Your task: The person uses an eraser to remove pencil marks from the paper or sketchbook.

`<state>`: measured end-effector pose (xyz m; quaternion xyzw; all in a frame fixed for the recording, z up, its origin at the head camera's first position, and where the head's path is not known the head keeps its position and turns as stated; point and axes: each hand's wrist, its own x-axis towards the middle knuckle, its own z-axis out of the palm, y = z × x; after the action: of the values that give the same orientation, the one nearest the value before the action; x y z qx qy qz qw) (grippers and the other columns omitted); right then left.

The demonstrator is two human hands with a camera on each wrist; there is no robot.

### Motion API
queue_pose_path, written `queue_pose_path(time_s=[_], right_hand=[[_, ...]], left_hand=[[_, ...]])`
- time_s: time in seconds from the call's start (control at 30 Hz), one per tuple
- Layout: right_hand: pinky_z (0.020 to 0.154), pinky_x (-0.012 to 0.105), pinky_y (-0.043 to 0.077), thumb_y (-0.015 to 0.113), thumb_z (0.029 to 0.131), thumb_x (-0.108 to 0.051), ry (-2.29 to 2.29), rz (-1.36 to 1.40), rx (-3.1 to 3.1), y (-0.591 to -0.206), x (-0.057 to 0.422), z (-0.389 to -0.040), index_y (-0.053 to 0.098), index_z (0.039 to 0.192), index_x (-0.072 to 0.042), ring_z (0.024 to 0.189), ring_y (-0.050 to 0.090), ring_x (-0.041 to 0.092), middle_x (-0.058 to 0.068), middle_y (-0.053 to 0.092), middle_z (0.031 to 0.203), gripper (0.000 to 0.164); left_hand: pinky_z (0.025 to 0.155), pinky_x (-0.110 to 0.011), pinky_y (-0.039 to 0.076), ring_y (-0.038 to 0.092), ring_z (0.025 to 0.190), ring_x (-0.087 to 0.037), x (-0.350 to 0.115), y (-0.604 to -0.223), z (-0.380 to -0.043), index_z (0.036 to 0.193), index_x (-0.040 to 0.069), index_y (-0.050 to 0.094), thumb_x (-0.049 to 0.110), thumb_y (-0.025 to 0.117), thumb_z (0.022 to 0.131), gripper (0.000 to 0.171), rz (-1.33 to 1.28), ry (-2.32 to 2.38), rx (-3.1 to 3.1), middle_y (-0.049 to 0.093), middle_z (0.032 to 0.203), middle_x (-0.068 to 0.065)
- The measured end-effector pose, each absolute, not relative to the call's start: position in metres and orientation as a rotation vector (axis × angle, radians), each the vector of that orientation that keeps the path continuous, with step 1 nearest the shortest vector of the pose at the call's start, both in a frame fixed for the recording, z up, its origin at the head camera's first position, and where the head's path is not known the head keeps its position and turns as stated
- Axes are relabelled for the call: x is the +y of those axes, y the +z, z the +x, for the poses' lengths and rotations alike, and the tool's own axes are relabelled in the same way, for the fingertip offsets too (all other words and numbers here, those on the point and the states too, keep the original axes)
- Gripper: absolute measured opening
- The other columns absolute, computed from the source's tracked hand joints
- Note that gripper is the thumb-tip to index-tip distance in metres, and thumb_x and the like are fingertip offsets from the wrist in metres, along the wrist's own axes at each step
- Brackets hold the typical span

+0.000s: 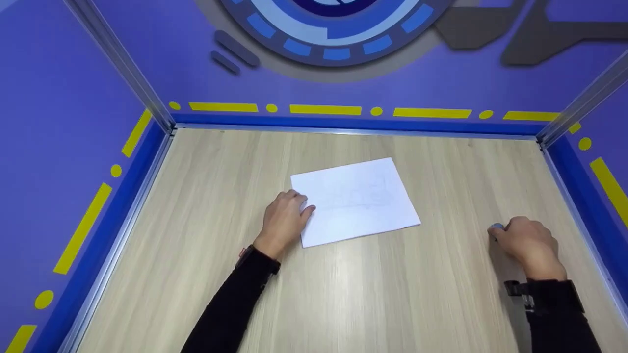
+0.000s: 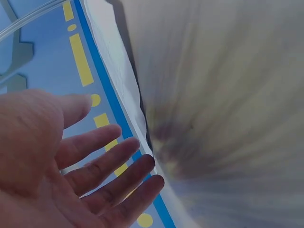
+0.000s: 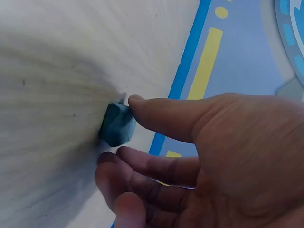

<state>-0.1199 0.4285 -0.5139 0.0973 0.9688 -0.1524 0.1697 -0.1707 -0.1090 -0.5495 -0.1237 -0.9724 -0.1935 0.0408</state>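
A white sheet of paper (image 1: 358, 215) with faint grey pencil-like lines lies at a slant on the wooden table. My left hand (image 1: 283, 220) rests at its left edge, fingertips and thumb over the margin. In the left wrist view the fingers of that hand (image 2: 104, 166) are spread and only slightly bent, with the paper's edge (image 2: 118, 66) beyond them. To the right of the paper, my right hand (image 1: 530, 245) is low over the table. Its thumb and curled fingers pinch a small blue-green faceted object (image 3: 117, 124), whose kind I cannot tell.
The light wood table (image 1: 392, 304) is bounded by blue panels with yellow marks at the back (image 1: 324, 93), left (image 1: 59, 162) and right. Metal rails (image 1: 353, 131) run along their bases. Black sleeves and wrist straps (image 1: 549, 299) cover both forearms.
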Motion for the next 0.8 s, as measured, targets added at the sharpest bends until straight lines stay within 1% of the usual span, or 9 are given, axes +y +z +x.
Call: queue_pose_path(time_s=[0.1,0.23,0.33,0.4,0.47,0.57,0.63,0.7,0.8], right_hand=[[0.057,0.037,0.043,0.055,0.108,-0.035,-0.429,0.264,2.74,-0.516,0.425,-0.124,0.055,0.083,-0.003,0.07,0.057,0.03,0.012,0.055,0.076,0.041],[0.062,0.039,0.044,0.055,0.109,-0.032,-0.452,0.249,2.768,-0.52,0.423,-0.129,0.057,0.102,0.007,0.078,0.058,0.036,0.019,0.059,0.086,0.039],[0.061,0.037,0.041,0.053,0.11,-0.033,-0.514,0.26,2.855,-0.522,0.417,-0.128,0.055,0.099,0.003,0.076,0.058,0.035,0.018,0.058,0.083,0.037],[0.061,0.036,0.04,0.054,0.111,-0.034,-0.579,0.261,2.928,-0.522,0.41,-0.128,0.056,0.101,0.002,0.075,0.06,0.035,0.019,0.061,0.083,0.038],[0.062,0.034,0.042,0.055,0.112,-0.036,-0.639,0.24,2.981,-0.521,0.401,-0.129,0.057,0.109,0.002,0.077,0.064,0.035,0.024,0.068,0.091,0.039],[0.064,0.033,0.045,0.057,0.113,-0.038,-0.712,0.168,3.004,-0.518,0.385,-0.133,0.06,0.118,0.003,0.079,0.068,0.032,0.029,0.074,0.104,0.041],[0.064,0.032,0.047,0.059,0.113,-0.038,-0.751,0.114,2.978,-0.517,0.372,-0.137,0.063,0.124,0.003,0.079,0.07,0.027,0.027,0.077,0.108,0.043],[0.064,0.031,0.05,0.062,0.113,-0.037,-0.801,0.067,2.927,-0.515,0.359,-0.14,0.067,0.131,0.004,0.08,0.071,0.022,0.023,0.079,0.106,0.045],[0.063,0.031,0.053,0.065,0.111,-0.035,-0.848,0.008,2.842,-0.515,0.335,-0.147,0.072,0.133,0.002,0.079,0.071,0.019,0.016,0.08,0.1,0.043]], left_hand=[[0.103,-0.048,0.06,0.068,0.124,-0.034,-0.111,-0.547,-0.174,0.129,0.006,0.08,0.037,0.074,0.107,0.039,-0.407,-0.62,-3.022,0.071,0.136,-0.014],[0.112,-0.049,0.054,0.059,0.134,-0.033,-0.109,-0.545,-0.182,0.139,0.007,0.075,0.041,0.075,0.106,0.048,-0.432,-0.646,-3.077,0.064,0.146,-0.014],[0.115,-0.05,0.05,0.055,0.14,-0.034,-0.107,-0.546,-0.188,0.144,0.007,0.072,0.048,0.076,0.103,0.058,-0.478,-0.607,-3.11,0.061,0.151,-0.015],[0.117,-0.052,0.048,0.054,0.143,-0.035,-0.105,-0.547,-0.191,0.146,0.007,0.069,0.053,0.078,0.101,0.065,-0.514,-0.563,-3.138,0.06,0.154,-0.016],[0.117,-0.053,0.047,0.053,0.145,-0.036,-0.103,-0.549,-0.192,0.147,0.007,0.067,0.057,0.079,0.098,0.071,-0.541,-0.515,-3.161,0.059,0.156,-0.016],[0.117,-0.052,0.047,0.053,0.145,-0.036,-0.099,-0.552,-0.191,0.148,0.007,0.066,0.059,0.08,0.097,0.074,-0.573,-0.453,-3.174,0.059,0.156,-0.016],[0.117,-0.052,0.046,0.053,0.146,-0.036,-0.094,-0.553,-0.189,0.148,0.007,0.066,0.058,0.081,0.096,0.075,-0.596,-0.44,-3.166,0.059,0.156,-0.016],[0.118,-0.052,0.046,0.053,0.146,-0.036,-0.089,-0.554,-0.185,0.149,0.008,0.066,0.058,0.081,0.096,0.074,-0.625,-0.431,-3.162,0.058,0.157,-0.015],[0.122,-0.053,0.044,0.051,0.148,-0.036,-0.082,-0.553,-0.178,0.153,0.009,0.063,0.057,0.08,0.097,0.076,-0.668,-0.433,-3.172,0.057,0.159,-0.015]])
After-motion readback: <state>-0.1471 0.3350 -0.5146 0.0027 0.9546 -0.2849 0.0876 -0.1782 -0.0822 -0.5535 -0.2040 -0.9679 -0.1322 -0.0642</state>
